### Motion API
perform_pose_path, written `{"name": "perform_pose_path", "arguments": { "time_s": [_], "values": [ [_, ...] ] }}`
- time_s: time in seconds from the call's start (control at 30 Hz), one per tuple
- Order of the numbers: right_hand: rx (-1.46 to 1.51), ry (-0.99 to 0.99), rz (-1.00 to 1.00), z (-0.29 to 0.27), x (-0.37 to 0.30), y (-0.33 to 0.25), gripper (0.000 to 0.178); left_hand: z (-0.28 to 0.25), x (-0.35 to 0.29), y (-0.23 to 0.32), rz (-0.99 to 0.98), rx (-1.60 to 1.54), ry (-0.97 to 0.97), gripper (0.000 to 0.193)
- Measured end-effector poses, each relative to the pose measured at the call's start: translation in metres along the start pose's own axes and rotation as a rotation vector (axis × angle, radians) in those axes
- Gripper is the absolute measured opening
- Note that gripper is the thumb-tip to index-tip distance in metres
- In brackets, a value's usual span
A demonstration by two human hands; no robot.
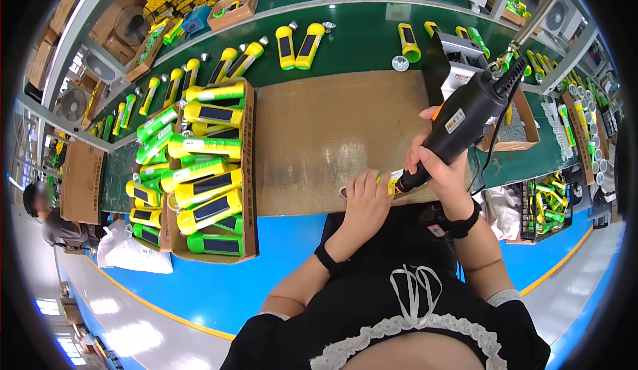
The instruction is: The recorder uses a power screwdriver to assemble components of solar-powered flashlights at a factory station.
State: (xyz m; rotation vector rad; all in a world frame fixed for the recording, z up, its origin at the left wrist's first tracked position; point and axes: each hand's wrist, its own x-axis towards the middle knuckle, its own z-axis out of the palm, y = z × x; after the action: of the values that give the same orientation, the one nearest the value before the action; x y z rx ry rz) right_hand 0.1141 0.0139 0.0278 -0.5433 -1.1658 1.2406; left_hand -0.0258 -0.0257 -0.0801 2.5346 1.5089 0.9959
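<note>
My right hand (pixel 444 174) is wrapped round a black electric screwdriver (pixel 468 114), which hangs from above and slants down to the left. Its tip meets a mostly hidden flashlight (pixel 392 184), whose yellow and whitish parts show beside my fingers. My left hand (pixel 367 198) is closed over that flashlight and presses it near the front edge of a brown cardboard sheet (pixel 332 124). The spot where the driver's tip touches is too small to make out.
Left of the sheet, a cardboard box (pixel 250 170) is heaped with yellow and green flashlights. More flashlights (pixel 309 46) line the green bench behind. At right stand a screw feeder (pixel 458 71), an open carton (pixel 525 145) and a black crate (pixel 528 210). A person (pixel 56 217) sits far left.
</note>
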Motion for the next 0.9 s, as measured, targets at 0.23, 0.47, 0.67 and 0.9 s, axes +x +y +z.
{"name": "perform_pose_path", "arguments": {
  "time_s": [0.23, 0.47, 0.67, 0.9],
  "values": [
    [-0.116, -0.010, 0.026, -0.002, -0.004, 0.017, 0.052, 0.007, -0.007, -0.003, -0.015, -0.051, 0.041, 0.053],
    [-0.055, 0.056, -0.006, 0.001, -0.005, 0.014, 0.046, 0.008, -0.011, -0.003, -0.005, -0.058, 0.074, 0.053],
    [-0.071, 0.089, -0.009, 0.002, -0.005, 0.010, 0.047, 0.007, -0.010, -0.001, -0.001, -0.051, 0.066, 0.052],
    [-0.165, 0.055, 0.018, -0.002, -0.008, 0.017, 0.050, 0.009, -0.011, -0.001, 0.012, -0.042, 0.087, 0.048]
  ]
}}
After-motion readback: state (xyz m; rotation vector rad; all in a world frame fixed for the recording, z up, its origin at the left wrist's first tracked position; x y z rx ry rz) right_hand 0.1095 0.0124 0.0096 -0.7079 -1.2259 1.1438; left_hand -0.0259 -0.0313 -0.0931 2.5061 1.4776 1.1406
